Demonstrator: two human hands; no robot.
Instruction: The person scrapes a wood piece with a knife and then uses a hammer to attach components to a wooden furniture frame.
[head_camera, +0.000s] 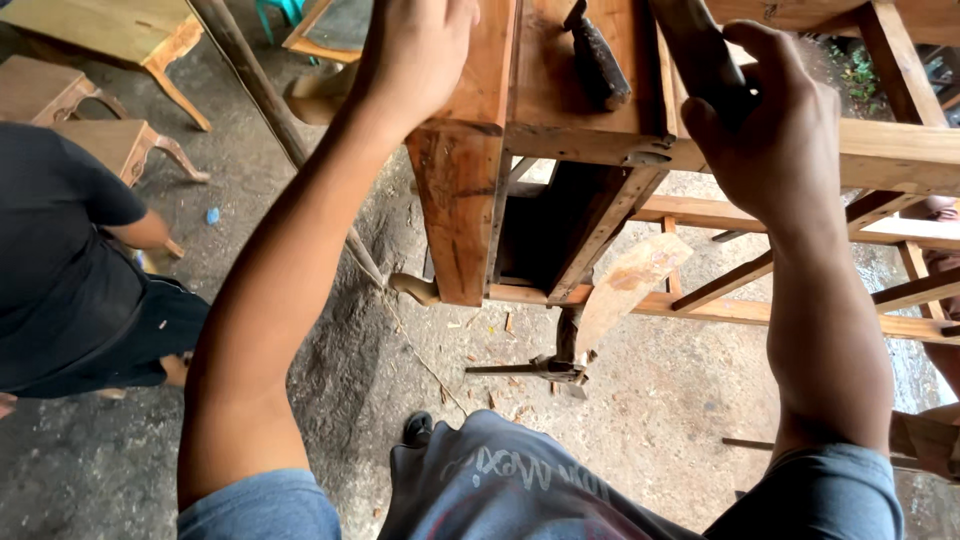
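My left hand (415, 55) rests on top of a reddish wooden cabinet frame (462, 200), its fingers folded over the upper edge near the corner. My right hand (775, 130) is closed around the dark handle of a tool (700, 50) that rises toward the top of the view; the tool's working end is out of sight. A dark, worn hammer head or similar tool (598, 60) lies on the wooden top between my two hands. Both of my forearms reach forward over my grey shirt.
A person in dark clothes (70, 270) crouches at the left. Wooden stools (120, 140) and a table stand at the back left. A light wooden frame (890, 160) extends right. A curved wood offcut (625, 290), a metal clamp (540, 370) and chips lie on the concrete floor.
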